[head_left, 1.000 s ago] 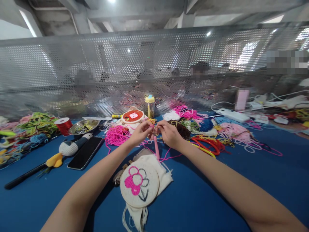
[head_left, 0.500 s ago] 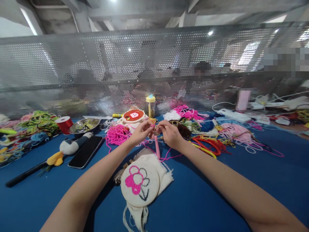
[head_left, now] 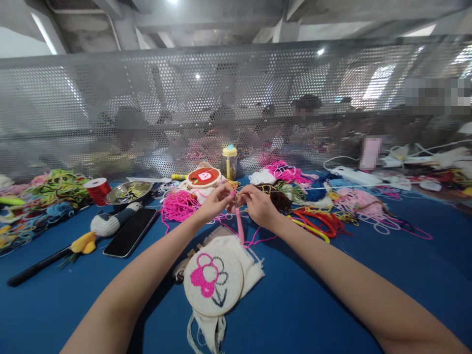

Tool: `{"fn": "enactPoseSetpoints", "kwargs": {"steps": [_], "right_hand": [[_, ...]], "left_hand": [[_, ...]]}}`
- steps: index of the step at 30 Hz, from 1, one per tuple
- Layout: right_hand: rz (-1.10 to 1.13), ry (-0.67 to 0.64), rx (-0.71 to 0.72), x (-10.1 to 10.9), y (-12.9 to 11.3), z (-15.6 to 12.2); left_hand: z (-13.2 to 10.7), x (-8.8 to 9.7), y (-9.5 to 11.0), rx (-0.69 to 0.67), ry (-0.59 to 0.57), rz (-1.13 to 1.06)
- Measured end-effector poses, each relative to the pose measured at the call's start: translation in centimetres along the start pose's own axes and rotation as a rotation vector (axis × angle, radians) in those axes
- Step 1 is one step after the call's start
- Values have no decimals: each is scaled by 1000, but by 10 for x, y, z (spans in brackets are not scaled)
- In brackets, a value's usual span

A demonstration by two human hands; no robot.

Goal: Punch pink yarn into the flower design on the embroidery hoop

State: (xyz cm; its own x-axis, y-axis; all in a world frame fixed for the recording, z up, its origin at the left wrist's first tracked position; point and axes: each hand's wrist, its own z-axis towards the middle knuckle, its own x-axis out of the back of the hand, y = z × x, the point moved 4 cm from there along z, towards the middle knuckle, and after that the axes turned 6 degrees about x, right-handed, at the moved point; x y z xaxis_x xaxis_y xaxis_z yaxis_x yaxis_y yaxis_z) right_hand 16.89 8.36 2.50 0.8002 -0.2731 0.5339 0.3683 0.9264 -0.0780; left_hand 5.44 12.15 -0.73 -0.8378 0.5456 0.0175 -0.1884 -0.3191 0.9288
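Above the blue table, my left hand (head_left: 217, 202) is closed around the upper end of a pink-handled punch needle (head_left: 240, 227), whose handle points down. My right hand (head_left: 260, 206) pinches close beside the needle's tip; what lies between its fingertips is too small to make out. Pink yarn (head_left: 262, 240) trails around the tool. Nearer to me lies an embroidery hoop (head_left: 232, 300) with white cloth, bearing a flower outline partly filled with bright pink loops. The cloth's frayed ends (head_left: 212, 328) stick out below the hoop.
A phone (head_left: 132, 232), a duck-headed stick (head_left: 85, 242), a metal bowl (head_left: 129, 192) and a red spool (head_left: 98, 191) are on the left. Behind my hands stand a red hoop (head_left: 204, 178) and a yellow-lidded jar (head_left: 229, 164). Yarn heaps (head_left: 359, 201) lie right, before a perforated metal screen (head_left: 191, 108).
Almost nothing differs. Both hands stay together at the punch needle, with only tiny finger shifts and a slight shift of the view.
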Motion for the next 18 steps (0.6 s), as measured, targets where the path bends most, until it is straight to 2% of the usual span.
{"fn": "enactPoseSetpoints", "kwargs": {"steps": [18], "right_hand": [[-40,-28,80,2,-6,3]], "left_hand": [[1,-3,5,34,30,-12]]}}
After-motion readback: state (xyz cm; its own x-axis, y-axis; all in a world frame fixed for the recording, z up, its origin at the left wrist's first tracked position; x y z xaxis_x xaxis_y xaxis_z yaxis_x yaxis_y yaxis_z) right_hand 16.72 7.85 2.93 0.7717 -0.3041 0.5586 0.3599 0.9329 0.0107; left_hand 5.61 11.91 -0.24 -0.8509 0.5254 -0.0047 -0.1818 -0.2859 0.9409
